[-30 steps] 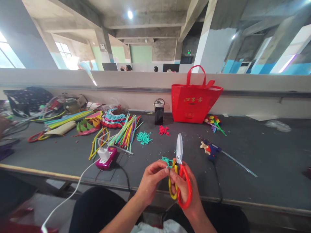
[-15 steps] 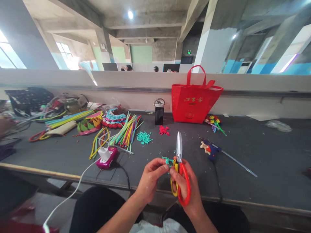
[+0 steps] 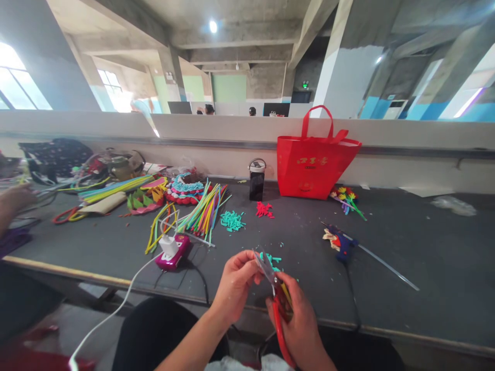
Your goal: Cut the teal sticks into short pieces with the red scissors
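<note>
My right hand [image 3: 296, 314] is closed around the handles of red-handled scissors [image 3: 281, 330], whose blades point up and left to the fingertips of my left hand [image 3: 238, 282]. The left fingers are pinched together; whatever they hold is too small to make out. Small teal pieces [image 3: 274, 260] lie on the dark table just beyond the blades. Farther off sit a teal pile of cut pieces [image 3: 232, 220] and a smaller red pile [image 3: 264, 209].
Colourful strips [image 3: 204, 211] and a purple power socket [image 3: 172, 252] with a white cable lie left. A black device [image 3: 256, 183] and a red bag [image 3: 317, 167] stand behind. A blue glue gun [image 3: 342, 245] lies right. Another person's hand [image 3: 13, 203] shows far left.
The scissors have tilted left, bringing their blades to my left fingertips. My right hand has moved slightly down. Teal pieces now lie beyond the hands, and another person's hand has appeared at far left.
</note>
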A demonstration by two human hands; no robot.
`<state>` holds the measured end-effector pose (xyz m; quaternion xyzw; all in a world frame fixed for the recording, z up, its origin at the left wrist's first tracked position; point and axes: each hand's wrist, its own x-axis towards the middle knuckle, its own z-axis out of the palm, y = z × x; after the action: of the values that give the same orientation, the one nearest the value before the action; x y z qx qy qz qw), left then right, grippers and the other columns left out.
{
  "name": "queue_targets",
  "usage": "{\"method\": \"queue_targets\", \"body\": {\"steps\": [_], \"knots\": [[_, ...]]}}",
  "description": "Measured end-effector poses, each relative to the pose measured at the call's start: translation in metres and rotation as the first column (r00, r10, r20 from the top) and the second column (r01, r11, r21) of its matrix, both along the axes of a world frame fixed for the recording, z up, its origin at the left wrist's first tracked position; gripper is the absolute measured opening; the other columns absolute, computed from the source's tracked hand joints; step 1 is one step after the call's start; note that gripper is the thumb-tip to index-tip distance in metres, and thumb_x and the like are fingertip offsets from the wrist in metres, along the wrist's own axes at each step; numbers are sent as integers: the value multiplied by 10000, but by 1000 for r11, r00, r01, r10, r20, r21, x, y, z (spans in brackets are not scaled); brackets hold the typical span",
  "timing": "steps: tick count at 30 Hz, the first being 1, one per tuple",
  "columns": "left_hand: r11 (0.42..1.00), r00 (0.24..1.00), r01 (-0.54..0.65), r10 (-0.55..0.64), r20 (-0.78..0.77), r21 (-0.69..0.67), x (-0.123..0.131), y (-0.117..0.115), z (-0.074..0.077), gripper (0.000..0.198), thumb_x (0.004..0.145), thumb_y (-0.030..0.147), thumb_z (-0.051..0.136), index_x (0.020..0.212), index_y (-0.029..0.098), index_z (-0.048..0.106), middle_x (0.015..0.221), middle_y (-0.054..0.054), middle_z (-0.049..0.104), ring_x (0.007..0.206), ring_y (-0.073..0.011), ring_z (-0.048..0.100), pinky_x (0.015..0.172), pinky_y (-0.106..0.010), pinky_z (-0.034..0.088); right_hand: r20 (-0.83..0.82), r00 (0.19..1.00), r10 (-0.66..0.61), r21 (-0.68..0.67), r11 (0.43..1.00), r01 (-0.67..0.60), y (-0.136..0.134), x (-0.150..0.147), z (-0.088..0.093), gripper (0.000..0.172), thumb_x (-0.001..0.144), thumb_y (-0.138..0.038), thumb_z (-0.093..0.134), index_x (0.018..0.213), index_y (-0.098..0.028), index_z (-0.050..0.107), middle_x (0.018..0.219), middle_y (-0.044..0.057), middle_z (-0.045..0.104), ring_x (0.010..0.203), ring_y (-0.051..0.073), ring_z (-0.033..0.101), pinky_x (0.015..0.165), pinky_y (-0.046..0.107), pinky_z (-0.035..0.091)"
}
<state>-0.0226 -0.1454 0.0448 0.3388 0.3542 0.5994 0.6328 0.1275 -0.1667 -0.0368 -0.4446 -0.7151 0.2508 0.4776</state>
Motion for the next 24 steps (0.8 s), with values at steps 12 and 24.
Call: {"method": "queue_targets", "body": {"steps": [12, 24], "knots": [[999, 999, -43, 43, 29, 7, 5, 0, -12, 119, 745, 225, 746, 746, 154, 651, 700, 10, 614, 570, -65, 483, 553, -178, 384, 74, 991, -107, 52, 993, 104, 1, -3, -2, 413, 848, -288, 620, 1231, -236, 474, 1054, 51, 686, 878, 172, 695, 739, 247, 572], [998, 998, -57, 57, -31, 7, 9, 2, -10, 148, 744, 260, 753, 750, 146, 659, 691, -2, 626, 588, -77, 490, 567, -195, 388, 64, 983, -172, 72, 983, 168, 3, -2, -7, 346, 868, -351, 612, 1178, -221, 530, 974, 43, 733, 801, 177, 726, 684, 249, 576]]}}
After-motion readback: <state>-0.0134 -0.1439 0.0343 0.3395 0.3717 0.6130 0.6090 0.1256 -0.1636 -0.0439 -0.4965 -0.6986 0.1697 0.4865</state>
